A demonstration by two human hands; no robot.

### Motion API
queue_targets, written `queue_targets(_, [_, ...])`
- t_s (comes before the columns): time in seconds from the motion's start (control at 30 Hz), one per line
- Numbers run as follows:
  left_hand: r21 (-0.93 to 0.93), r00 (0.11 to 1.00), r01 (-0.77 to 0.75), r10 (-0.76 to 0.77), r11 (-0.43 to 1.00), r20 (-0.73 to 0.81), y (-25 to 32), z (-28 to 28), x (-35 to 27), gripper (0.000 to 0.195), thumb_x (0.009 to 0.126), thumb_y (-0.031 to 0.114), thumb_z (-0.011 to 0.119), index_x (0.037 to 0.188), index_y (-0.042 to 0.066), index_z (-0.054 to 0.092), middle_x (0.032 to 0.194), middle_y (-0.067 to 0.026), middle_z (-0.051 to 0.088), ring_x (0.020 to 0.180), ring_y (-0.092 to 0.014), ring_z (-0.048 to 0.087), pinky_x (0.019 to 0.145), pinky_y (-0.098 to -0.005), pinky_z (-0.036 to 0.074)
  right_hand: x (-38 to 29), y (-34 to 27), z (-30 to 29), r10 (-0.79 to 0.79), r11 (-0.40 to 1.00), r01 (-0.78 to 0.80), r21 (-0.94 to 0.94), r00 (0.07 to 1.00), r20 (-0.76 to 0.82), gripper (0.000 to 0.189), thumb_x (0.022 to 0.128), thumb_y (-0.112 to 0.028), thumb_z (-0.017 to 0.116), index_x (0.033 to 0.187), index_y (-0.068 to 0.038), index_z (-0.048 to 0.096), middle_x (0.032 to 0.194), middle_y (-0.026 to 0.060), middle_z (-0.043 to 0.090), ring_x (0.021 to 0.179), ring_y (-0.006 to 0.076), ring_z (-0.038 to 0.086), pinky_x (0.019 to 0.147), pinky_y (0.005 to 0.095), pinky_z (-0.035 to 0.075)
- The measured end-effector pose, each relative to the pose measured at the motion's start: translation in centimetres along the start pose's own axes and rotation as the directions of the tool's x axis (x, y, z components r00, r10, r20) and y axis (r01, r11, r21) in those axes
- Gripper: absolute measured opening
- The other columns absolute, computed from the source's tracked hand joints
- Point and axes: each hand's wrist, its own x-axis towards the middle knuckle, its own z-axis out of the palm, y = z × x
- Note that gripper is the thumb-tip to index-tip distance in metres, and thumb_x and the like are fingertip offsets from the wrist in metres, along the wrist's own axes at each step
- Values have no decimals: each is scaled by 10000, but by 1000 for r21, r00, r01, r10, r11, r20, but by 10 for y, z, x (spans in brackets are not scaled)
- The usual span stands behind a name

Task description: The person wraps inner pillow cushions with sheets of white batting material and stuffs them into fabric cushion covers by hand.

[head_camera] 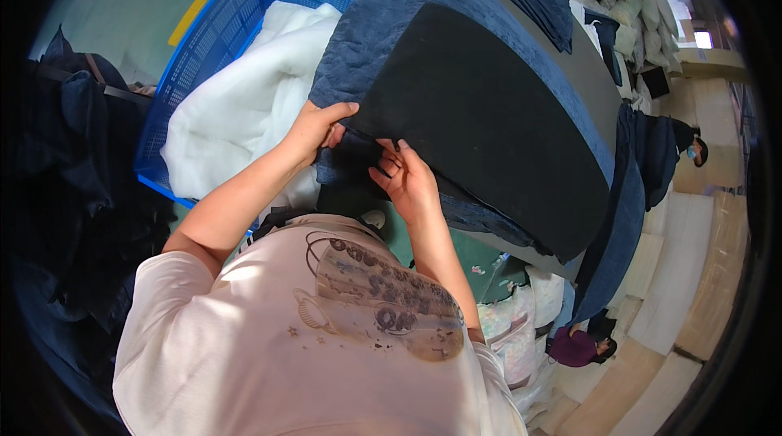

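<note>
A large panel of black fabric (476,112) lies over plush blue fabric (366,32), whose edges show around it on the grey tabletop (589,84). My left hand (313,130) grips the near left corner of the layers, its thumb on top and its fingers curled under. To the right of it, my right hand (408,182) pinches the near edge of the black panel between thumb and fingertips. Below my hands the fabric hangs over the table's near side. What lies between the layers is hidden.
At left, a blue plastic crate (183,51) holds fluffy white wadding (238,100). Dark fabric (73,149) is heaped beyond it. Blue cloth (617,252) drapes off the table's right end, near a person (574,347); another person (687,136) is farther off. Stuffed sacks (635,2) are piled behind.
</note>
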Motion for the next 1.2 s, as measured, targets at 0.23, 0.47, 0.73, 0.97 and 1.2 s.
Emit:
queue_targets(0.23, [35, 999, 24, -25, 999, 31, -5, 2, -5, 199, 855, 248, 685, 879, 86, 571, 528, -20, 524, 403, -101, 449, 398, -227, 307, 17, 21, -19, -56, 988, 58, 141, 998, -19, 56, 954, -117, 641, 982, -73, 661, 791, -27, 623, 697, 95, 602, 726, 329, 573])
queue_targets(0.47, [77, 999, -7, 4, 997, 40, -8, -4, -10, 257, 859, 320, 706, 829, 114, 554, 556, -13, 533, 442, -105, 476, 427, -230, 338, 14, 28, -6, -110, 979, 118, 165, 992, -57, 38, 945, -119, 658, 959, -86, 645, 808, -13, 651, 691, 90, 633, 644, 248, 547])
queue_targets(0.73, [153, 998, -50, 43, 987, 49, -16, -13, -9, 469, 889, 510, 675, 681, 106, 558, 548, -5, 519, 484, -103, 484, 469, -244, 351, 18, 54, 58, -65, 918, 138, 371, 977, -203, 36, 931, -109, 657, 939, -112, 622, 798, -10, 614, 733, 117, 594, 632, 281, 496])
queue_targets(0.97, [325, 999, -25, 9, 945, 50, -7, -22, -12, 497, 885, 537, 679, 751, 66, 594, 563, -4, 528, 492, -106, 500, 469, -245, 356, 31, 47, 60, -83, 971, 149, 188, 944, -319, 71, 901, -67, 668, 920, -113, 618, 769, -38, 573, 661, 89, 526, 543, 233, 416])
queue_targets(1.2, [394, 982, -162, 185, 905, -21, -7, -31, -6, 426, 904, 453, 696, 922, 31, 642, 659, -33, 591, 556, -121, 552, 528, -258, 439, 33, 53, 75, 0, 973, 63, 223, 962, -272, 95, 880, -83, 667, 841, -122, 589, 722, -31, 520, 597, 103, 487, 498, 252, 385])
